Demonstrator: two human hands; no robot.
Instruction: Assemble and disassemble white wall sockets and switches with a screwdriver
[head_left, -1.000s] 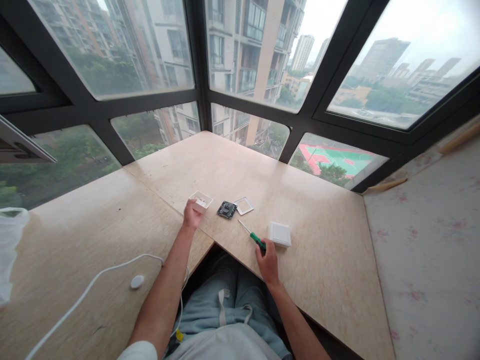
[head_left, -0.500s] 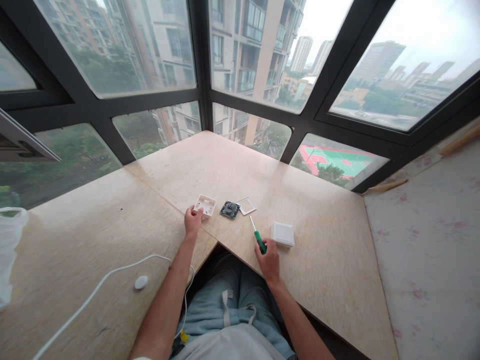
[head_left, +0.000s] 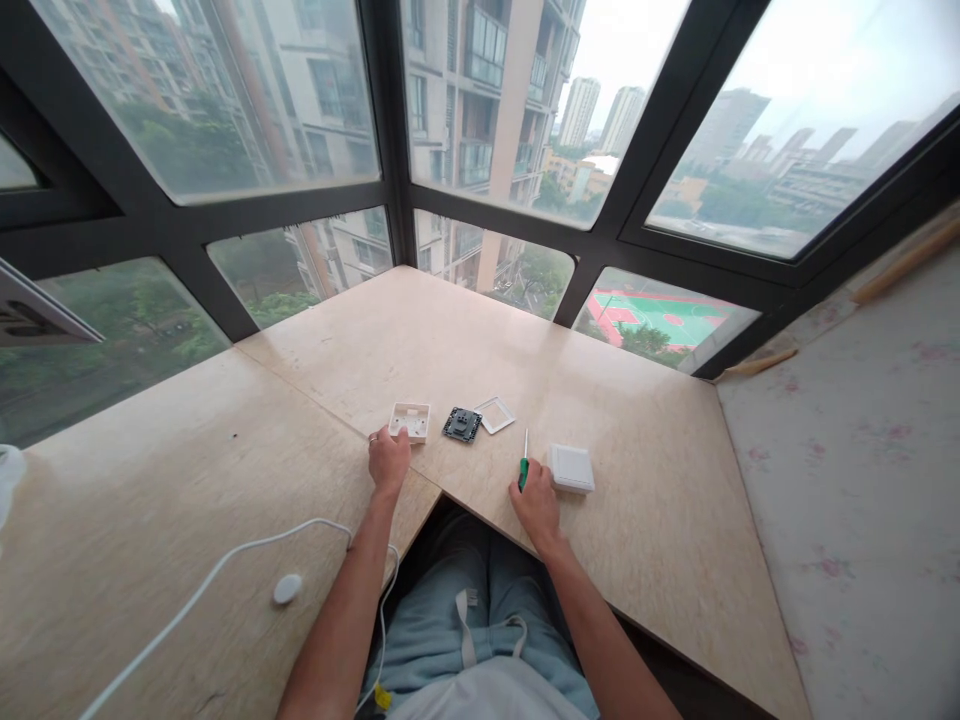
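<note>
My left hand (head_left: 388, 460) rests on the wooden desk (head_left: 465, 340), fingers loosely out, just short of a white open back box (head_left: 409, 421) and not gripping it. My right hand (head_left: 534, 505) is closed round the green handle of a screwdriver (head_left: 523, 465), whose shaft points away from me. A white switch plate (head_left: 571, 467) lies right beside that hand. Between the box and the plate sit a dark switch module (head_left: 462, 424) and a thin white square frame (head_left: 495, 414).
A white cable with an inline switch (head_left: 288, 588) runs across the near left of the desk. Dark-framed windows (head_left: 390, 190) wrap the far edges. A pale flowered surface (head_left: 862, 450) adjoins the desk on the right. The desk's notch holds my lap.
My left hand set the white back box down flat and drew back from it. My right hand turned the screwdriver so that its shaft points straight away. The view shifted slightly.
</note>
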